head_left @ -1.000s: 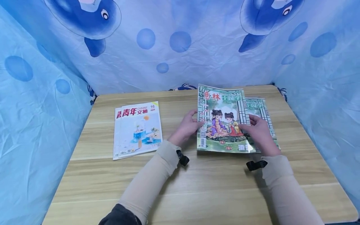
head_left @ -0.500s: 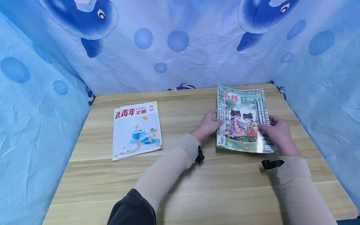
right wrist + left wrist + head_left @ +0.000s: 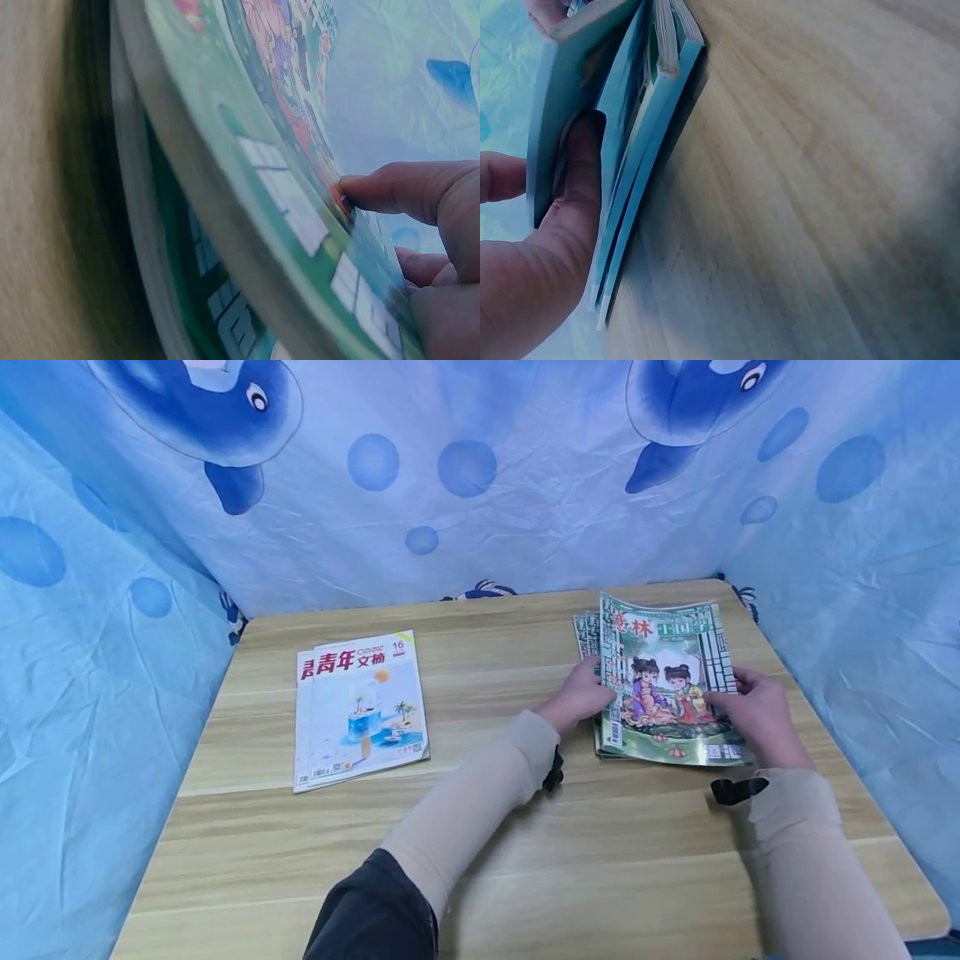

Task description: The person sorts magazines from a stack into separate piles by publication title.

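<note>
Both hands hold a green magazine [image 3: 667,643] with two cartoon children on its cover, at the right of the table. My left hand [image 3: 581,695] pinches its spine edge, and in the left wrist view a finger reaches underneath. On the opposite edge my right hand [image 3: 767,714] grips it, the thumb [image 3: 375,187] pressing on the cover in the right wrist view. Close below lie matching green magazines [image 3: 586,631], their left edges peeking out in the head view. In the left wrist view a gap separates the held magazine from those lower spines [image 3: 634,187].
Overlapping white magazines [image 3: 390,693] with red titles lie on the left half of the wooden table [image 3: 495,860]. A blue curtain [image 3: 525,527] printed with whales and circles hangs behind the table and at both sides.
Both hands have carried the held magazine to the right, over the matching ones. Its left edge now sits slightly right of theirs, exposing them on that side. The white magazines stay in place.
</note>
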The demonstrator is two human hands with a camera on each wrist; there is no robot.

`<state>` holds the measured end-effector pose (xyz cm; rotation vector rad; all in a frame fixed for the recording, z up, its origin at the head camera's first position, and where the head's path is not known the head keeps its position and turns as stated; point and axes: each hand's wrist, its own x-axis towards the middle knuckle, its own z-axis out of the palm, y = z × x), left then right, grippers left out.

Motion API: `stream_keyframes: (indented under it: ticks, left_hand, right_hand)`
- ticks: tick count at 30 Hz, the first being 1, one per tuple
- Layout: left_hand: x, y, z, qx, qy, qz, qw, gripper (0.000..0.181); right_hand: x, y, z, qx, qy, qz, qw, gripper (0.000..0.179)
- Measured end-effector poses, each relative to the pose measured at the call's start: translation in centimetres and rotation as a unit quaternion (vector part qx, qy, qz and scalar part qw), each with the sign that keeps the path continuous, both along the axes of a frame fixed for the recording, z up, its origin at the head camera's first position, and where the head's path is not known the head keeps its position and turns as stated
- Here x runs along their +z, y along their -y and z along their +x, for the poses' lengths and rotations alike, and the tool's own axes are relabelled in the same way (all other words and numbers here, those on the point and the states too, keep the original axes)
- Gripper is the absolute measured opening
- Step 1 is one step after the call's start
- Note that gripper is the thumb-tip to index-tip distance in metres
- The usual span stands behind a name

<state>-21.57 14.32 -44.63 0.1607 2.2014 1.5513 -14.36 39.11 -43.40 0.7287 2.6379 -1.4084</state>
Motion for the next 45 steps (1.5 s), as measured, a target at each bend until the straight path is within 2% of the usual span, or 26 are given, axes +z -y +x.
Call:
stream_keyframes:
  ticks: [3, 6, 10, 13, 21, 29, 33, 40, 42, 45]
  left_hand:
    - [-0.1, -0.1, 0.0, -0.009, -0.012, -0.014, 0.9998, 0.076]
    - [-0.3, 0.0, 0.0, -0.015, -0.023, -0.049, 0.9984, 0.071]
    - [-0.5, 0.1, 0.0, -0.029, -0.057, -0.117, 0.9911, 0.065]
    - [-0.5, 0.2, 0.2, -0.035, -0.068, -0.142, 0.9869, 0.058]
    - [-0.2, 0.2, 0.4, -0.042, -0.059, -0.162, 0.9841, 0.027]
    - [-0.2, 0.2, 0.5, -0.049, -0.074, -0.175, 0.9806, 0.019]
    - [-0.3, 0.3, 0.7, -0.056, -0.091, -0.183, 0.9773, 0.019]
    - [-0.3, 0.8, 0.9, -0.075, -0.128, -0.214, 0.9654, 0.012]
    - [-0.4, 1.1, 0.8, -0.073, -0.139, -0.212, 0.9646, 0.011]
    - [-0.4, 2.1, 0.6, -0.068, -0.154, -0.183, 0.9685, 0.006]
  right_hand:
    - [-0.3, -0.3, -0.1, 0.005, 0.003, 0.006, 1.0, 0.078]
    - [-0.6, -0.4, -0.3, 0.007, 0.005, 0.012, 0.9999, 0.076]
    - [-1.1, -0.6, -0.4, 0.01, 0.007, 0.013, 0.9998, 0.075]
    - [-1.3, -0.8, -0.4, 0.01, 0.011, 0.013, 0.9998, 0.077]
    - [-1.3, -0.7, -0.4, 0.005, 0.022, 0.016, 0.9996, 0.078]
    - [-1.3, -0.6, -0.3, 0.006, 0.019, 0.033, 0.9993, 0.076]
    - [-1.3, -0.6, -0.2, 0.006, 0.019, 0.041, 0.999, 0.078]
    - [-1.3, -0.4, 0.0, 0.008, 0.018, 0.059, 0.9981, 0.076]
    - [-1.2, -0.3, 0.0, 0.009, 0.02, 0.069, 0.9973, 0.076]
    - [-0.9, 0.1, 0.1, 0.007, 0.027, 0.078, 0.9966, 0.077]
